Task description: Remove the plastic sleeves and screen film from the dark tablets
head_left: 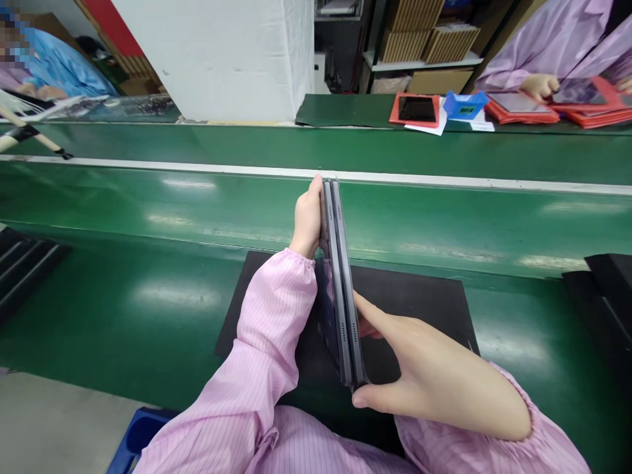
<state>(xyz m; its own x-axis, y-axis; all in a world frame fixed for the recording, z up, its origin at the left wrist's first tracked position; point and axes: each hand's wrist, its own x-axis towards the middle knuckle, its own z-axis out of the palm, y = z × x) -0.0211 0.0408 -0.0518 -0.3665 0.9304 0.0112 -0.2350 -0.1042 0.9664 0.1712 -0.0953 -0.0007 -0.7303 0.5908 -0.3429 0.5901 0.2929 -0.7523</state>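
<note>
Two slim grey tablet computers (336, 283) stand on their long edges, pressed face to face or back to back, with rows of small speaker holes along their upper edges. My left hand (307, 220) grips their far end, and its pink striped sleeve lies along their left side. My right hand (419, 359) pinches their near end between thumb and fingers. Beneath them lies a black mat (409, 309), and I cannot tell whether they touch it. Their broad faces are mostly hidden.
A green conveyor belt (395, 224) with a white strip runs across the view. Beyond it, a co-worker's hand (539, 85) rests on tablets in red trays (521, 108). A blue holder (464, 105) and stacked cardboard boxes (424, 39) stand further back.
</note>
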